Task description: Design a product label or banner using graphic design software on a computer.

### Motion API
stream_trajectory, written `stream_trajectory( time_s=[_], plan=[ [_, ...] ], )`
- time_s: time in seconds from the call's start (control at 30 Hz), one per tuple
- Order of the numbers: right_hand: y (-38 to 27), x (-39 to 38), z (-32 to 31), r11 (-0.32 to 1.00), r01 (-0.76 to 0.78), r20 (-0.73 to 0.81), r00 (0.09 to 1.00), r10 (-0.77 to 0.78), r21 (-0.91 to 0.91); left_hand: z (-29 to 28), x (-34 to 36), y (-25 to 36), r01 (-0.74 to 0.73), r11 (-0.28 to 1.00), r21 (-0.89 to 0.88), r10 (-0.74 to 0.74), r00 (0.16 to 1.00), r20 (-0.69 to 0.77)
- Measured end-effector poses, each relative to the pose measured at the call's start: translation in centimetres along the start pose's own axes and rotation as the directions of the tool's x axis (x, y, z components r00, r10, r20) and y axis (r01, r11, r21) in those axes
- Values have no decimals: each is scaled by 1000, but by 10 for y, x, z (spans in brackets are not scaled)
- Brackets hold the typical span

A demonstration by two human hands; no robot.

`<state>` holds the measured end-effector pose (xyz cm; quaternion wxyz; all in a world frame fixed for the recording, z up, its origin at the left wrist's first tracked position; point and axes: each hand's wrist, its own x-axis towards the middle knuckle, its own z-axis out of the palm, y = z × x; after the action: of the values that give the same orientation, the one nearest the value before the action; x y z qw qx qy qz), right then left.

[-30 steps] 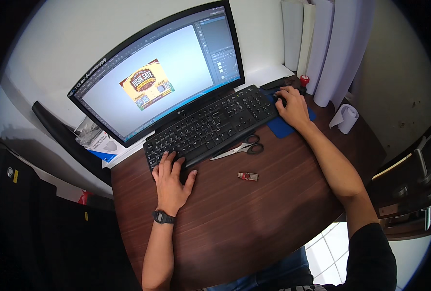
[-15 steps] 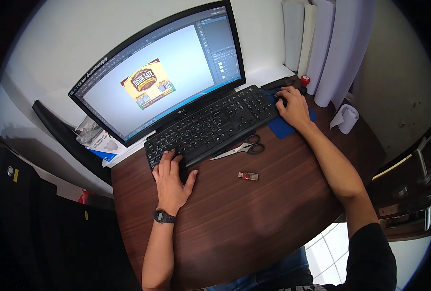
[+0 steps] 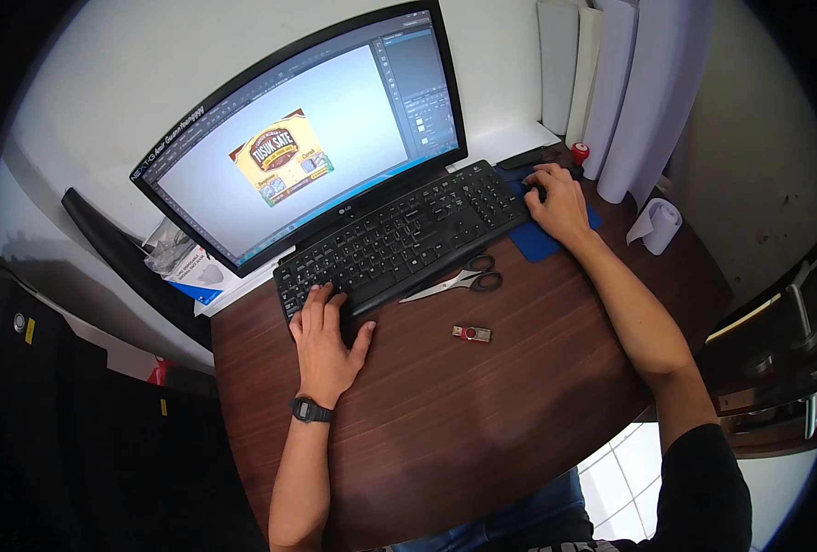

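My left hand (image 3: 326, 354) rests with spread fingertips on the left end of the black keyboard (image 3: 404, 235), a dark watch on its wrist. At the keyboard's right, my right hand (image 3: 560, 207) is wrapped over a black computer mouse (image 3: 535, 194) on a blue mouse pad (image 3: 533, 241). Black-handled scissors (image 3: 482, 281) lie just below the keyboard, and a red and silver USB stick (image 3: 472, 334) lies nearer me. Behind the keyboard, a monitor (image 3: 344, 101) shows a yellow and brown label design in an editing program.
Upright paper rolls (image 3: 655, 92) stand at the back right, near a red-topped stamp (image 3: 580, 153) and a small paper roll (image 3: 657, 225) on the wooden desk (image 3: 427, 423). Boxes and papers (image 3: 188, 276) sit left of the monitor. A dark cabinet (image 3: 767, 350) is at the right.
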<state>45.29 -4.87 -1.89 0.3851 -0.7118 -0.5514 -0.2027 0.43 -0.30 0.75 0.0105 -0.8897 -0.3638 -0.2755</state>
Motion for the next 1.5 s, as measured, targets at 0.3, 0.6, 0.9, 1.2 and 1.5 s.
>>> stream_trajectory(
  time_s=[0.3,0.6,0.9,1.2,1.5],
  plan=[
    [0,0,-1,1000,-12,8,1000,12,3,0,0,0,6,1000,-5,-6,1000,2],
    [1,0,0,1000,-21,17,1000,21,-3,0,0,1,11,1000,-7,-11,1000,4],
    [0,0,0,1000,-9,-4,1000,9,6,0,0,0,4,1000,-4,-4,1000,-2],
    [-1,1,-2,1000,-9,-5,1000,9,-7,0,0,1,0,1000,0,0,1000,-3],
    [-1,1,-2,1000,-28,11,1000,28,1,-1,0,1,-4,1000,-2,4,1000,-4]
  ],
)
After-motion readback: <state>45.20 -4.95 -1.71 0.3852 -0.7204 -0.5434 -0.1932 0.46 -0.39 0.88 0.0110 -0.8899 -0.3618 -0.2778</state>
